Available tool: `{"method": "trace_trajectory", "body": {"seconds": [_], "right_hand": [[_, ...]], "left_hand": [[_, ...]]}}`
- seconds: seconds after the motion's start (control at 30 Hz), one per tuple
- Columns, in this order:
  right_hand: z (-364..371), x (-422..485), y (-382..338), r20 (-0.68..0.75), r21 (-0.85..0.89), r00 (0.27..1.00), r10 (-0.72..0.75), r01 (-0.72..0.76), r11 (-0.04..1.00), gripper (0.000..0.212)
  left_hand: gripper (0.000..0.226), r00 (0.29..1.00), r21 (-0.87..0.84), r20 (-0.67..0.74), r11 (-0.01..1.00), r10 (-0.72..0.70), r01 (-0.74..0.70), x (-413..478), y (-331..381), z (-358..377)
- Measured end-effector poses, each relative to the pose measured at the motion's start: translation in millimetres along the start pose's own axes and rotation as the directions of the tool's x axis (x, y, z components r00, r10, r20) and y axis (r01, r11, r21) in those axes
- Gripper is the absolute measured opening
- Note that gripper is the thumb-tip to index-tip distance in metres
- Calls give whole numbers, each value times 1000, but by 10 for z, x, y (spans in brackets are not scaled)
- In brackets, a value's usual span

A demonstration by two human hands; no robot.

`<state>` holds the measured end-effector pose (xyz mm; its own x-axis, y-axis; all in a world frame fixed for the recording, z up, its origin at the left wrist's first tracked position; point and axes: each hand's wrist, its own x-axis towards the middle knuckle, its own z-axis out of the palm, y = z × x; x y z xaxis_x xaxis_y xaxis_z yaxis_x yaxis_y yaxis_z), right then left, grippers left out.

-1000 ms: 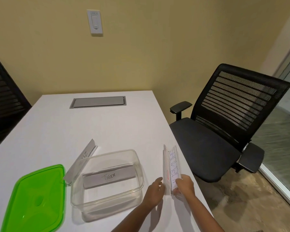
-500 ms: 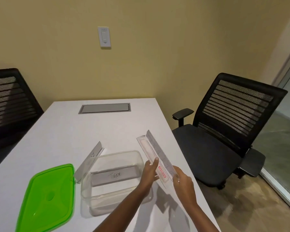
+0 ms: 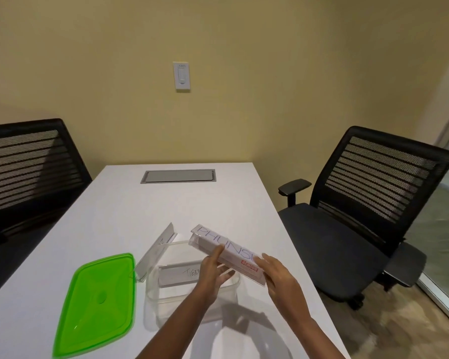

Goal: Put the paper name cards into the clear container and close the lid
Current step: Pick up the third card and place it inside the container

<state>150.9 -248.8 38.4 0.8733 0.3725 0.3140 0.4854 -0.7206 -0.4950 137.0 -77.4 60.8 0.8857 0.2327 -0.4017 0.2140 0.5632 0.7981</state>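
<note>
The white tabletop (image 3: 119, 218) lies bare beyond the clear plastic container (image 3: 192, 294), whose right side nears the table edge. Left hand (image 3: 214, 268) and right hand (image 3: 278, 274) both grip a long folded paper name card lettered in blue (image 3: 227, 251) above the container. The green lid (image 3: 99, 301) lies left

Bare table (image 3: 145, 216) beyond container (image 3: 192, 294)

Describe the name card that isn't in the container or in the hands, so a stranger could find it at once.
Start at the white table and find the green lid lying flat near its front left. Just right of it stands the clear container. The card leans tilted against the container's left outer wall, unlike the TIGER card lying inside.
</note>
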Motion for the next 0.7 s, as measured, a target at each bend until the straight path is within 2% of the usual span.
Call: {"method": "trace_trajectory", "body": {"seconds": [0.1, 0.2, 0.27, 0.37, 0.47, 0.5, 0.63, 0.7], "right_hand": [[0, 27, -80, -25, 139, 998, 52, -48, 989, 36], [6, 50, -153, -17, 337, 987, 158, -143, 930, 42], [19, 72, -206, 29, 493, 964, 263, -243, 835, 46], [42, 110, -275, 143, 632, 911, 386, -384, 673, 41], [30, 139, -330, 285, 784, 860, 424, -463, 413, 34], [22, 142, -348, 304, 798, 854, 422, -470, 377, 31], [27, 144, -413, 332, 753, 872, 361, -475, 455, 21], [24, 140, -450, 358, 681, 880, 313, -475, 558, 15]], "left_hand": [[23, 1000, -94, -16, 995, 14, -16, -51, 43, -71], [14, 999, -214, -49, 977, -4, -6, -84, 110, -151], [16, 997, -275, -74, 961, -15, -6, -101, 145, -203], [21, 995, -319, -102, 948, -12, -21, -127, 153, -269], [23, 991, -347, -137, 937, 2, -50, -152, 142, -317], [23, 988, -350, -151, 935, 7, -60, -161, 141, -331], [20, 987, -385, -161, 920, 11, -73, -219, 141, -404], [18, 990, -382, -140, 920, 36, -88, -230, 149, -450]]}}
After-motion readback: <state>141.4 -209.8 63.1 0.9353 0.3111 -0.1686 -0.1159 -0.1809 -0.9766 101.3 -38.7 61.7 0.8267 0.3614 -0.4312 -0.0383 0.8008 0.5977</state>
